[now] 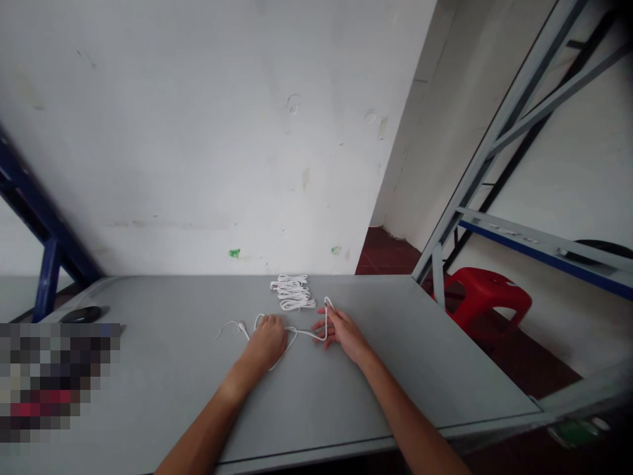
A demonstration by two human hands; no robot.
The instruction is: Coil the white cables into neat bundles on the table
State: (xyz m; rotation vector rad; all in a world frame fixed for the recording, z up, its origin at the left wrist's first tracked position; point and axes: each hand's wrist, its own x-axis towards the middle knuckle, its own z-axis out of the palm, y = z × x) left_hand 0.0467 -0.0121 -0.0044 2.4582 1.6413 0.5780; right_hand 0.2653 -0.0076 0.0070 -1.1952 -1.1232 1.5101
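Note:
A loose white cable runs over the grey table between my hands. My left hand is closed round part of it, with a loop and a connector end lying to its left. My right hand pinches the cable between thumb and forefinger, its other fingers spread beneath; a short bend of cable stands above the fingertips. Just beyond the hands lies a row of bundled white cables, touching neither hand.
The grey table meets a white wall. A black round object lies at its left, near a blurred-out area. Blue metal posts rise at the left, a grey frame at the right. A red stool stands beyond the right edge.

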